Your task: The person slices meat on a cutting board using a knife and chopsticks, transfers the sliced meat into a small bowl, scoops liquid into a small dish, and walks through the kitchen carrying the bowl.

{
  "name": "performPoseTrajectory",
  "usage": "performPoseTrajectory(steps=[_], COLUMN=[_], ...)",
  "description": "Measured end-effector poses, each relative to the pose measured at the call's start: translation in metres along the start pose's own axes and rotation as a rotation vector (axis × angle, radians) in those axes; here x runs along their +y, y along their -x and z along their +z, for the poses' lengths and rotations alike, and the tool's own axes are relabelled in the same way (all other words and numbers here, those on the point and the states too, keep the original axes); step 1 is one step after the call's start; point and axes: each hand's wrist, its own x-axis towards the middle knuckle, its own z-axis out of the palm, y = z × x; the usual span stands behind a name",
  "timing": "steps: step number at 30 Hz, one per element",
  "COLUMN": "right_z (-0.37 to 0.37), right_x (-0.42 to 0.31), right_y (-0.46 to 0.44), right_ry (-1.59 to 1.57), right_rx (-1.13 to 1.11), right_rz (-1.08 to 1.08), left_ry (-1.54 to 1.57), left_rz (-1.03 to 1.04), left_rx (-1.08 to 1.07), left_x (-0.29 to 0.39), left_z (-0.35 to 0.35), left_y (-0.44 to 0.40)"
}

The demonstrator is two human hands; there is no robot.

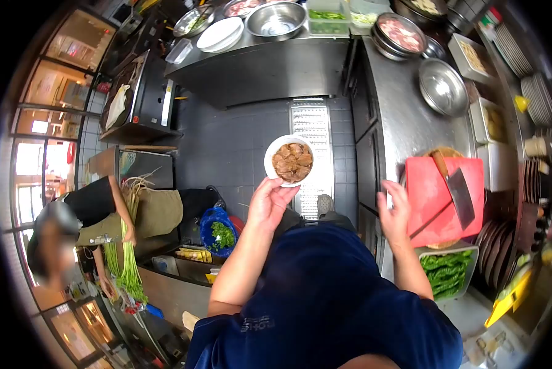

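My left hand [272, 204] grips the near rim of a white bowl [268, 154] in front of my body. Brown pieces of sauced meat [292, 162] fill the bowl. Held apart from it, my right hand [395, 208] hovers by the left edge of a red cutting board [420, 178], fingers spread and nothing in them. On the board lies a cleaver [461, 198] with a wooden handle. I cannot tell whether my right fingertips touch the board.
A steel counter [399, 117] on the right carries a metal bowl [443, 88] and a bowl of raw meat [401, 33]. Green leaves [445, 273] fill a tub below the board. To the left, another person [104, 209] holds long green stalks [128, 264], near a blue basket [209, 222].
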Motion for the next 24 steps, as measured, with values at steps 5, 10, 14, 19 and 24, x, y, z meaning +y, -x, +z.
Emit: performPoseTrajectory(steps=[5,10,14,19,24], right_z=[0.103,0.183,0.225,0.292,0.355], right_x=[-0.047,-0.062,-0.068,-0.085,-0.139], right_y=[-0.06,-0.099,-0.131,-0.172,-0.218], right_ry=[-0.583,-0.586,-0.608,-0.463,-0.475], right_rx=[-0.465,-0.662,-0.764,-0.812,-0.8], right_rz=[0.331,0.287,0.4,0.417,0.453], left_ry=[0.053,0.184,0.304,0.345,0.354], left_rz=[0.072,0.155,0.248,0.378,0.481], left_rx=[0.013,0.041,0.081,0.141,0.265], left_x=[0.022,0.053,0.102,0.188,0.288], left_z=[-0.003,-0.042,-0.071,-0.112,-0.152], left_y=[-0.015,-0.038,-0.058,-0.09,-0.119])
